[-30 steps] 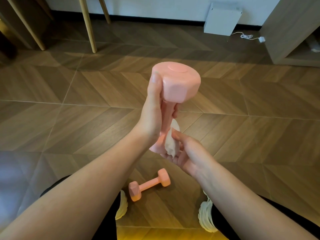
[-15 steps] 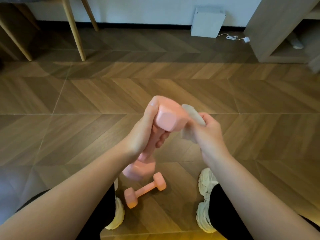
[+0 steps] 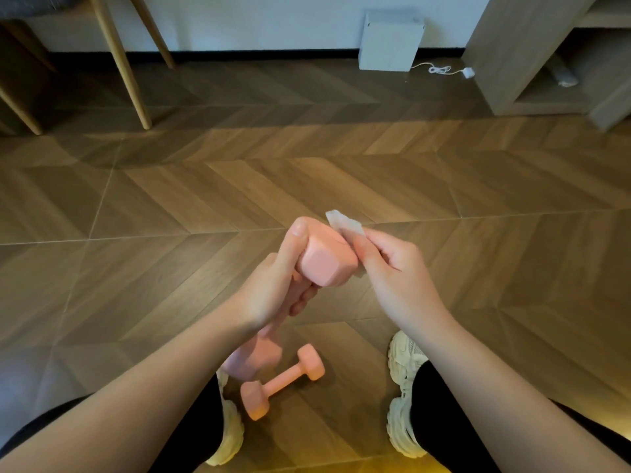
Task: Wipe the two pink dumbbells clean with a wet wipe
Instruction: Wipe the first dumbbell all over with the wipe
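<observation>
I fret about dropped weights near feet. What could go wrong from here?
The left hand alone grips the held dumbbell by its handle, tilted, off the floor near the floor dumbbell and the shoes. If the wipe leaves it slick, it might slip and land on either. The right hand holds the wipe only against the upper head. The lower head, blurred under the left wrist, may be missed.

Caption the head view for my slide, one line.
Left hand grips one pink dumbbell while right hand presses a wet wipe to its upper end; second dumbbell lies on the floor.
</observation>
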Action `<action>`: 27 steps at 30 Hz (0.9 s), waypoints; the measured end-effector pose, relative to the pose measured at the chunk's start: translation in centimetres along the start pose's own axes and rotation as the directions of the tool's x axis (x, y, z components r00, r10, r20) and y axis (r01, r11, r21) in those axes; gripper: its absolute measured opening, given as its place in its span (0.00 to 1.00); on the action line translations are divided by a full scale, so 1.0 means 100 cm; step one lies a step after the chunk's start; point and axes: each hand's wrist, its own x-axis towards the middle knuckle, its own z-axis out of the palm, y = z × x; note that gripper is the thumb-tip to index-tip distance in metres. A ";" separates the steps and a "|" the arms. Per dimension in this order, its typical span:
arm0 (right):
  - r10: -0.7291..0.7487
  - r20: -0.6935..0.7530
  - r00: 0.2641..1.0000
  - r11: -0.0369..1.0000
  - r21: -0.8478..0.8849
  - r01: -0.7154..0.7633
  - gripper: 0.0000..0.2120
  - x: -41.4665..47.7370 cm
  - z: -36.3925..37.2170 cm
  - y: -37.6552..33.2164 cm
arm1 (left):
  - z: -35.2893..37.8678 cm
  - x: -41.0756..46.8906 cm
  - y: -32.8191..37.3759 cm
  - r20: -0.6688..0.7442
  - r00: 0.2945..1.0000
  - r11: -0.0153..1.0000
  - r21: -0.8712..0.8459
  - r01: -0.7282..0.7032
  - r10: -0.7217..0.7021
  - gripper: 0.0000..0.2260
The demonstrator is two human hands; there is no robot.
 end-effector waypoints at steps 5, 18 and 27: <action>0.084 -0.199 0.976 0.996 -0.009 -0.088 0.17 0.009 -0.008 0.005 | -0.001 -0.002 -0.002 -0.007 1.000 1.000 0.009 -0.003 0.003 0.51; 0.052 0.078 0.996 0.992 0.115 -0.061 0.13 0.004 -0.002 -0.008 | 0.009 -0.023 0.021 0.089 0.995 0.991 0.134 0.022 -0.034 0.43; -0.015 0.164 0.986 0.992 0.128 -0.006 0.14 -0.001 -0.001 0.000 | 0.004 -0.029 0.025 0.105 0.992 0.993 0.104 0.057 -0.068 0.33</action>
